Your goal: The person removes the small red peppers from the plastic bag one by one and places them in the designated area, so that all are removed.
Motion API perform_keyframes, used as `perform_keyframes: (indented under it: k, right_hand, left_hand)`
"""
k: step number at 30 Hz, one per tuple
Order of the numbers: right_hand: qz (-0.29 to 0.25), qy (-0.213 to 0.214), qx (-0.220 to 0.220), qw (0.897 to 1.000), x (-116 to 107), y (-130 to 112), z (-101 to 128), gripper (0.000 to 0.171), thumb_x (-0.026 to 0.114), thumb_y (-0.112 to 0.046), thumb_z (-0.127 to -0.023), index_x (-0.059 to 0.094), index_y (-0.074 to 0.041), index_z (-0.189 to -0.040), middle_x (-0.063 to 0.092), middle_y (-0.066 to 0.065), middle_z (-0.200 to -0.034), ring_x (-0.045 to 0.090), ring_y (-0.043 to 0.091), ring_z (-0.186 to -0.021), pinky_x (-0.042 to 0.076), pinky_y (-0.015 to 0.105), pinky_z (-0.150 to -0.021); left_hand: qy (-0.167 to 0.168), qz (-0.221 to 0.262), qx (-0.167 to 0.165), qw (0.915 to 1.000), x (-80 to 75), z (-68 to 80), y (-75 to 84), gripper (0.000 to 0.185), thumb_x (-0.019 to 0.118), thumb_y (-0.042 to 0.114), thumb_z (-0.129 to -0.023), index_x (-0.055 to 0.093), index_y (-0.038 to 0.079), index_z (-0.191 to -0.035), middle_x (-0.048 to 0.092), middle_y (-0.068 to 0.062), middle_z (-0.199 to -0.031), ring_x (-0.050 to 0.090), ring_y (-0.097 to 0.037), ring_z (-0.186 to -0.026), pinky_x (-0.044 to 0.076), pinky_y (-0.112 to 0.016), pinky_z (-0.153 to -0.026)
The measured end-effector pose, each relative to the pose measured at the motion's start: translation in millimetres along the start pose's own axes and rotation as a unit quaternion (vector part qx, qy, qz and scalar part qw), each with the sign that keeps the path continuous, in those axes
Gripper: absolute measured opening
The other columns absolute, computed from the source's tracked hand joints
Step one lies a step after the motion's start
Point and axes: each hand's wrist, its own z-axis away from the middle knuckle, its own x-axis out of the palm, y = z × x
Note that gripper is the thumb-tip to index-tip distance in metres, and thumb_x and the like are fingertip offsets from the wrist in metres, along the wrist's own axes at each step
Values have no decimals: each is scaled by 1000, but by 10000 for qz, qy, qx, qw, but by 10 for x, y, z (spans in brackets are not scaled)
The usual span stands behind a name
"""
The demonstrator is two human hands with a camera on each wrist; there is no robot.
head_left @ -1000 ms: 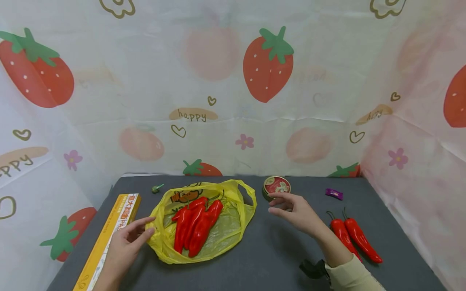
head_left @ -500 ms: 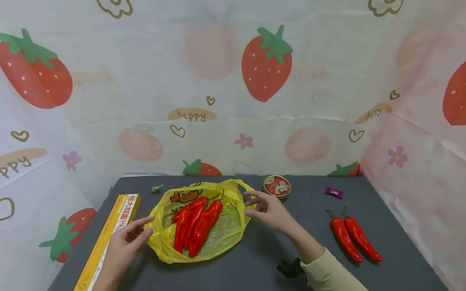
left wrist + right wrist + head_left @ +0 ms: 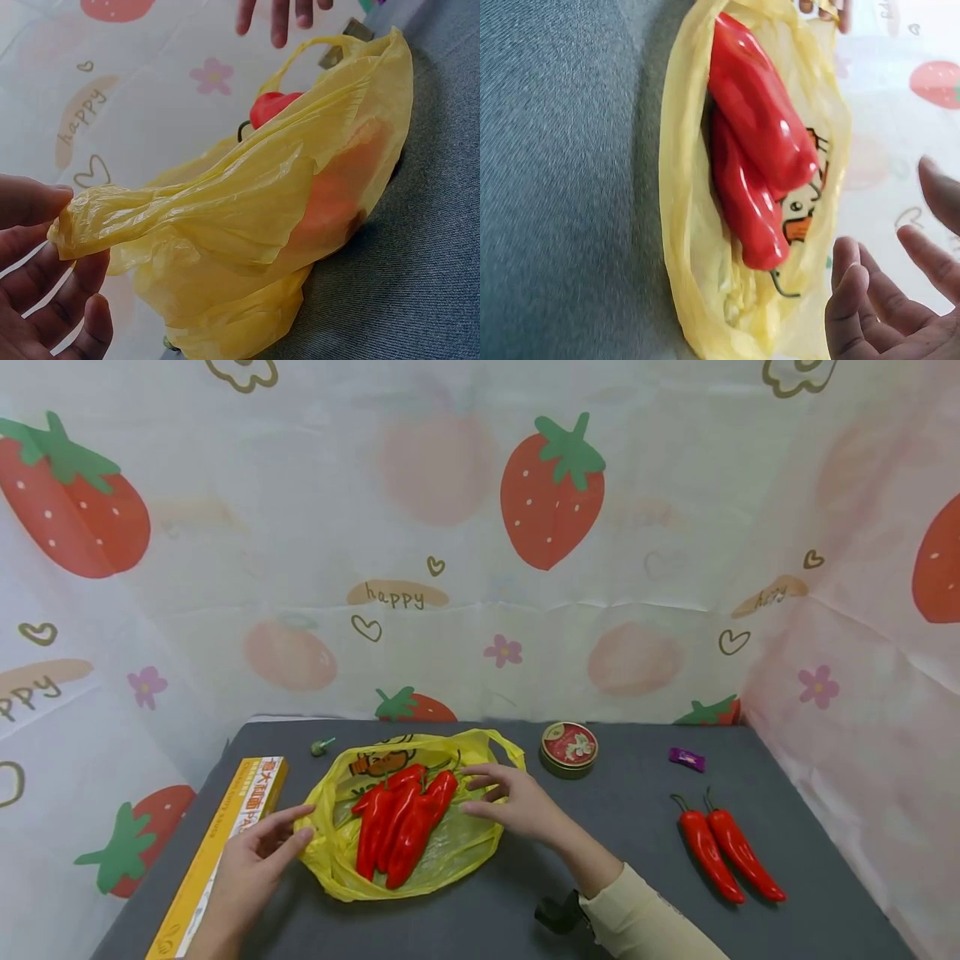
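Yellow plastic bag (image 3: 420, 827) lies open on the grey table (image 3: 615, 860), left of centre, with red peppers (image 3: 401, 827) inside. Head view: left hand (image 3: 255, 860) at the bag's near-left edge, thumb and forefinger touching the rim. Right hand (image 3: 510, 802) over the bag's right side, fingers spread and relaxed, nothing held; can't tell if it touches the plastic. Yellow box (image 3: 221, 852) along the left table edge, just beside the left hand. Round tin (image 3: 569, 748) far of the right hand. Two loose red chillies (image 3: 723, 856) well apart on the right, purple candy (image 3: 687, 759) beyond them.

Left wrist view: left hand (image 3: 45, 285) pinches a bunched flap of the bag (image 3: 247, 225) between thumb and fingers; one pepper (image 3: 271, 106) peeks over the rim.

Right wrist view: right hand (image 3: 900, 292) open, fingers loosely bent, clear of the bag (image 3: 697, 300); peppers (image 3: 761, 165) lie stacked inside.
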Motion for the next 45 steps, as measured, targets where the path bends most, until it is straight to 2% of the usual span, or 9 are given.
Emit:
perform_keyframes:
  k: [6, 14, 20, 26, 31, 33, 36, 40, 45]
  right_hand:
    - [-272, -253, 38, 9993, 119, -20, -150, 52, 75, -35, -92, 60, -20, -140, 64, 15, -134, 70, 24, -99, 56, 33, -83]
    - [-162, -596, -43, 9981, 289, 33, -340, 54, 74, -35, -93, 59, -15, -141, 60, 17, -135, 69, 38, -92, 54, 30, -72]
    - [140, -671, -44, 9976, 380, 47, -440, 51, 74, -36, -93, 61, -17, -139, 64, 12, -129, 61, 29, -113, 52, 28, -79]
    - [128, -691, 81, 9975, 471, 62, -511, 47, 74, -31, -93, 64, -16, -136, 65, 11, -128, 70, 25, -94, 55, 29, -77]
    - [572, -658, -10, 9962, 526, 56, -550, 40, 73, -30, -94, 67, -17, -132, 67, 5, -124, 62, 14, -106, 51, 27, -85]
    - [610, -633, 4, 9961, 536, 41, -552, 36, 72, -27, -95, 69, -17, -129, 68, 3, -122, 61, 13, -103, 51, 26, -83]
    - [490, -554, 94, 9972, 533, 17, -539, 29, 72, -25, -95, 72, -16, -123, 69, 2, -119, 61, 12, -91, 51, 26, -76]
    - [122, -409, 261, 9987, 503, -7, -506, 25, 70, -26, -96, 73, -17, -120, 69, 0, -115, 62, 14, -88, 53, 28, -73]
    - [-943, -252, 490, 9940, 425, -63, -447, 30, 67, -22, -99, 69, -12, -126, 65, 7, -123, 71, 22, -95, 59, 44, -82]
  left_hand:
    - [-19, 30, 18, 10000, -17, -16, 4, 41, 70, 32, -96, 69, 8, -129, 69, 1, -107, 58, -5, -85, 52, -19, -70]
    - [-40, -35, -81, 10000, -10, -15, 0, 42, 69, 34, -97, 68, 8, -130, 69, -5, -113, 58, -5, -85, 52, -19, -70]
    - [-40, 28, -5, 10000, 0, -15, 5, 40, 69, 32, -97, 68, 7, -129, 69, -2, -108, 59, -5, -84, 52, -21, -69]
    - [-135, -19, 11, 9999, 13, -10, -10, 40, 69, 31, -97, 68, 7, -129, 70, 2, -102, 59, -5, -83, 53, -22, -69]
    - [-91, -131, 23, 9999, 4, -16, -19, 40, 70, 31, -97, 68, 9, -129, 70, 2, -103, 59, -4, -83, 53, -21, -69]
    - [-67, -143, 40, 9999, -3, -18, -19, 39, 70, 31, -97, 68, 9, -129, 70, 2, -102, 59, -4, -82, 53, -22, -68]
    - [-45, -103, 65, 9999, -7, -20, -14, 38, 69, 30, -97, 69, 9, -129, 69, 3, -101, 59, -5, -82, 53, -23, -68]
    - [-61, -40, 58, 10000, -3, -17, -10, 39, 69, 30, -97, 68, 9, -129, 69, 3, -102, 58, -5, -83, 53, -23, -68]
    - [-36, -118, 71, 9999, -8, -6, -19, 38, 69, 30, -97, 69, 9, -129, 69, 5, -102, 58, -5, -83, 52, -21, -67]
